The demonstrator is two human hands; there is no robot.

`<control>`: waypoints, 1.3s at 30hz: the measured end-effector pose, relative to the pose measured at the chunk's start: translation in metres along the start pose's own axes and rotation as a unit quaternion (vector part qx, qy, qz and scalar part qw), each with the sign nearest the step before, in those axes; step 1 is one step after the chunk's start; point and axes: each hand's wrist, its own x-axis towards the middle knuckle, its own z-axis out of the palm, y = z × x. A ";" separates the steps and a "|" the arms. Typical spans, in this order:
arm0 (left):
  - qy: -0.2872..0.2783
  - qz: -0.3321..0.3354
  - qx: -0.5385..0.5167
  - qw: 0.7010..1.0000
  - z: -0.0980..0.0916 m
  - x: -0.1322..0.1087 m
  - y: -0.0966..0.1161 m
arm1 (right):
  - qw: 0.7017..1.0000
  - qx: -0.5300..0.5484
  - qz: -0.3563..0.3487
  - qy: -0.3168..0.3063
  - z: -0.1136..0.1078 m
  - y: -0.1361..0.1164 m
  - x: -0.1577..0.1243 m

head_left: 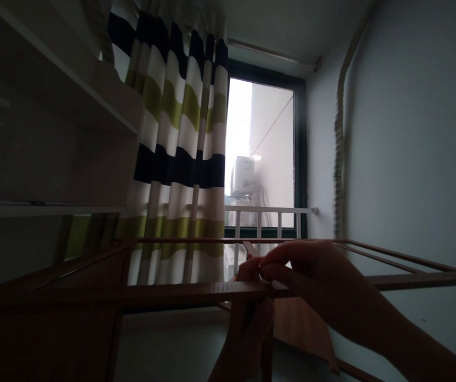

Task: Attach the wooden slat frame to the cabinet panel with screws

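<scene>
Wooden frame (164, 291): front rail pinched between closed fingers of right hand (311, 276). Left hand (250, 313) beneath rail, grip lost in shadow. Striped curtain (180, 132) behind.

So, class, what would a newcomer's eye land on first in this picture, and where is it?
The bright window at centre back glares out of a dim room, with a curtain striped navy, white and green hanging at its left. In the foreground, the right hand pinches the front rail of a wooden frame, the left hand just beneath it.
</scene>
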 end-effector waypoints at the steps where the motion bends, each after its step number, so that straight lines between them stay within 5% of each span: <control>1: -0.014 -0.002 -0.016 1.000 0.001 0.001 0.001 | 1.000 0.010 -0.008 0.002 0.001 0.000 0.000; 7: -0.046 0.004 -0.042 0.998 0.000 0.006 0.002 | 1.000 0.012 -0.018 0.002 0.001 0.000 0.000; 15: -0.136 0.009 0.017 0.991 -0.020 0.002 -0.009 | 0.983 -0.172 -0.015 0.058 -0.005 -0.001 -0.006; 21: -0.088 0.023 0.051 0.994 -0.013 -0.001 -0.004 | 0.980 -0.191 -0.019 0.051 -0.008 -0.002 -0.007; 28: 0.049 0.008 0.101 0.994 -0.003 -0.015 0.002 | 0.976 -0.205 -0.039 0.058 -0.007 -0.001 -0.005; 39: -0.009 0.028 0.162 0.986 -0.003 -0.014 0.010 | 0.990 -0.137 -0.007 0.035 -0.007 0.003 -0.004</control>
